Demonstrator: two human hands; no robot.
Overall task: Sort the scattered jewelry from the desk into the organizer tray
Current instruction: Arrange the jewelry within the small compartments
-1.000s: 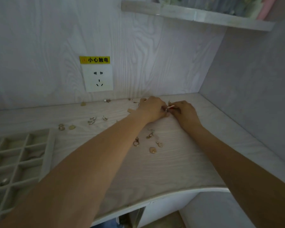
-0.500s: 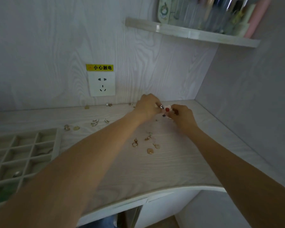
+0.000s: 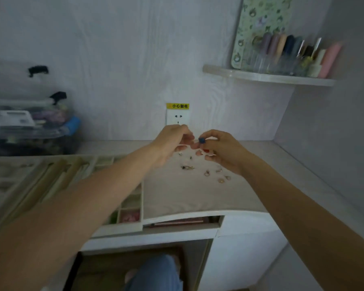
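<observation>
Both hands are raised above the desk, close together in front of the wall socket. My right hand [image 3: 221,150] pinches a small dark blue jewelry piece [image 3: 201,140] between thumb and forefinger. My left hand [image 3: 172,141] has its fingers curled, the tips almost touching that piece; whether it holds anything is hidden. Several small rings and earrings [image 3: 207,173] lie scattered on the pale desk [image 3: 187,196] below the hands. The beige organizer tray [image 3: 122,227] with many compartments sits at the left, partly under my left forearm.
Stacked clear storage boxes [image 3: 29,122] stand at the back left. A corner shelf [image 3: 267,77] with bottles hangs at the upper right. The wall socket [image 3: 178,116] is behind the hands. The right wall runs along the desk. My knee in jeans [image 3: 156,274] shows below the desk edge.
Both hands lifted off the desk with a small piece between them. The view swung left and back, so the tray and the storage boxes came into view.
</observation>
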